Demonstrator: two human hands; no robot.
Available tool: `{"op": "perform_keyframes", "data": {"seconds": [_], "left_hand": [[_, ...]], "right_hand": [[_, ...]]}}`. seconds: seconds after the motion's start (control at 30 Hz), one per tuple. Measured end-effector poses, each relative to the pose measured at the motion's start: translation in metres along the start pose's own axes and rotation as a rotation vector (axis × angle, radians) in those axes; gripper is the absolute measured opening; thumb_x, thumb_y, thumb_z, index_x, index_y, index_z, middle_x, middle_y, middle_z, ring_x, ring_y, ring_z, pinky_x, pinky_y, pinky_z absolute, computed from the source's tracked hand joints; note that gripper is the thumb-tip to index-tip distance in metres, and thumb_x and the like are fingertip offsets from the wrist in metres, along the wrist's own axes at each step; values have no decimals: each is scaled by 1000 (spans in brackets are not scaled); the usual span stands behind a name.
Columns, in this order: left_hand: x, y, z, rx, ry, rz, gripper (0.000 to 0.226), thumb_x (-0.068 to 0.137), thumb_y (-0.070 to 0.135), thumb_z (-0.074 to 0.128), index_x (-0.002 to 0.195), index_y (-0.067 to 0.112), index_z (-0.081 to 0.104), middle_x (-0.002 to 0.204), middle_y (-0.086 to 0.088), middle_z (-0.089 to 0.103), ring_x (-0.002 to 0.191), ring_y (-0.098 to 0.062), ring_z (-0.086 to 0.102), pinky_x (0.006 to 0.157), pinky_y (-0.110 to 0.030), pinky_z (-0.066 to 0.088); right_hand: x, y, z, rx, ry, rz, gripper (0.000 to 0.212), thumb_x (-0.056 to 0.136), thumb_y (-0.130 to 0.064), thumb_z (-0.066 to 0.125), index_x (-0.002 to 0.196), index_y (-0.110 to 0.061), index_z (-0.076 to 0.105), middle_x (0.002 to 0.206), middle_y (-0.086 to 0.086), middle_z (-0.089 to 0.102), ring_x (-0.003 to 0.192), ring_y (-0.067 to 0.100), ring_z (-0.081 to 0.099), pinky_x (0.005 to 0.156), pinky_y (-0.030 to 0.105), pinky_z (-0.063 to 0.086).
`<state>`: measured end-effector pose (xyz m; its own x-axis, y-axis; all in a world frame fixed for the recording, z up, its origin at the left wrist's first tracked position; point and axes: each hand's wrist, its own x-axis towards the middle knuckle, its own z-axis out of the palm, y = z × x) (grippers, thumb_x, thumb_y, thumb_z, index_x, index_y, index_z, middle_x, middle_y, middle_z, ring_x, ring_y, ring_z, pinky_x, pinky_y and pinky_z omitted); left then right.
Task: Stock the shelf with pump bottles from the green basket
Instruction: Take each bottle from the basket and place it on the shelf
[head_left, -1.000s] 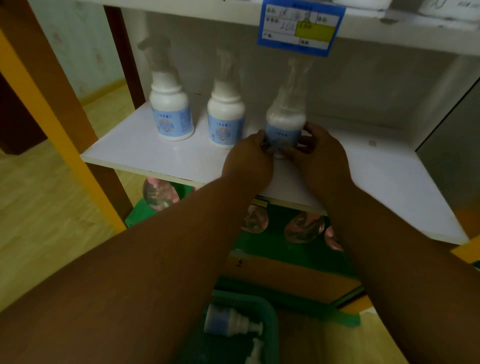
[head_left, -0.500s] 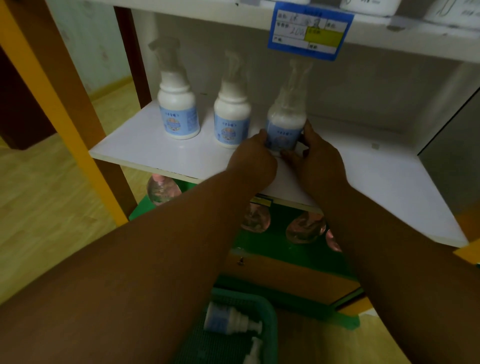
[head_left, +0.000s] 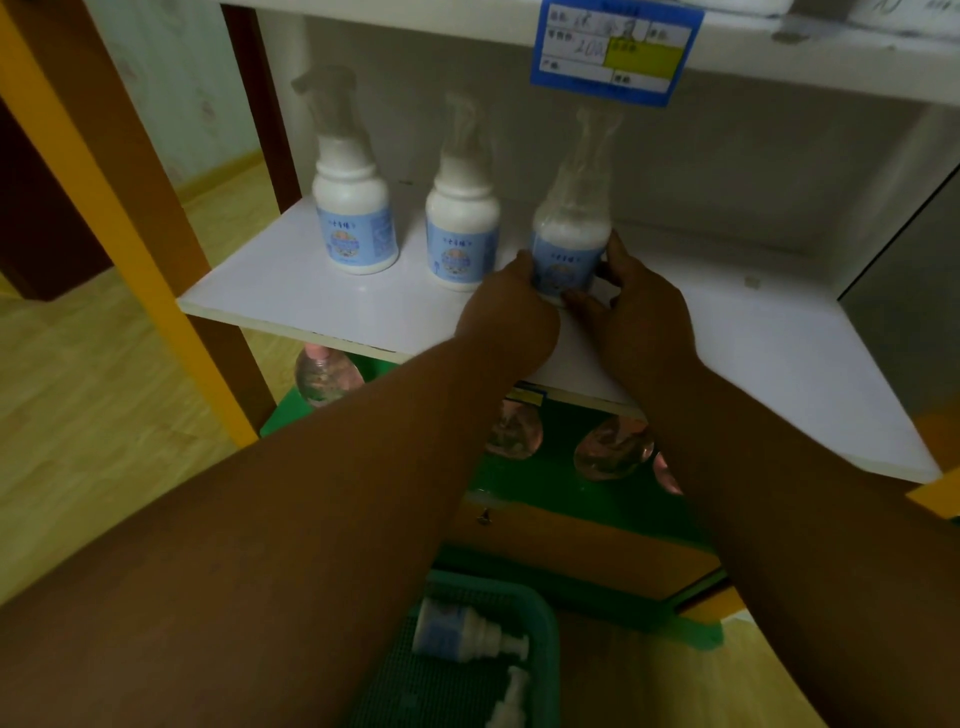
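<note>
Left hand (head_left: 511, 317): fingers closed against the left side of a white plastic pump bottle with a pale blue label and clear film over its pump head (head_left: 569, 244). Right hand (head_left: 636, 312): thumb and fingers clasp the same bottle's right side and base. Bottle: upright on the white laminate shelf board (head_left: 322, 296), third in a row, near but apart from the second white blue-labelled pump bottle (head_left: 461, 228); the first white blue-labelled pump bottle (head_left: 355, 218) stands further left. Risk: the bottle is tall with a narrow top, so a hasty release or a knuckle dragged back could probably tip it into its neighbour and topple the row; it also sits towards the front edge, where a nudge might send it off the board. Writing: each label carries a short line of blue characters above a round picture, too small to read. Blue and yellow paper price tag (head_left: 618, 49) on the shelf above: printed fields, handwritten figures that seem to read "200", otherwise illegible. Green plastic mesh basket (head_left: 543, 613), below: at least two more white pump bottles lie in it on their sides.
</note>
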<state>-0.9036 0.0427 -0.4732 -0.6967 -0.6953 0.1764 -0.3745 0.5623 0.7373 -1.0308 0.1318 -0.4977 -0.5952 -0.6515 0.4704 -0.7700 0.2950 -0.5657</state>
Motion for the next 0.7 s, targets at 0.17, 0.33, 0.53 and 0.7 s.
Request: {"op": "perform_keyframes", "data": {"seconds": [0.17, 0.33, 0.53, 0.7], "left_hand": [[-1, -1, 1, -19, 0, 3, 44, 90, 6, 47, 134, 7, 48, 129, -14, 57, 117, -29, 55, 100, -36, 45], [-15, 2, -20, -77, -58, -48, 52, 94, 11, 46, 146, 11, 37, 143, -11, 49, 132, -27, 45, 104, -28, 38], [-122, -47, -68, -171, 19, 390, 57, 91, 22, 49, 147, 24, 41, 140, 6, 52, 122, -4, 54, 99, -15, 44], [-205, -155, -32, -24, -123, 2, 61, 90, 28, 59, 148, 27, 40, 144, 2, 50, 128, -9, 50, 104, -26, 44]], "right_hand": [[0, -1, 0, 3, -4, -7, 77, 86, -48, 67, 153, -31, 32, 134, -4, 62, 111, 17, 64, 85, 21, 46], [-12, -21, -15, 59, 98, 105, 68, 91, -46, 59, 150, -19, 38, 141, 1, 55, 120, 20, 58, 92, 27, 46], [-103, -66, -29, 235, 431, -300, 25, 91, -14, 57, 115, -11, 61, 100, 10, 67, 89, 23, 64, 77, 35, 53], [-169, -94, 11, 222, -137, -575, 18, 91, -20, 58, 103, -10, 68, 85, 5, 63, 78, 21, 59, 76, 34, 47]]}}
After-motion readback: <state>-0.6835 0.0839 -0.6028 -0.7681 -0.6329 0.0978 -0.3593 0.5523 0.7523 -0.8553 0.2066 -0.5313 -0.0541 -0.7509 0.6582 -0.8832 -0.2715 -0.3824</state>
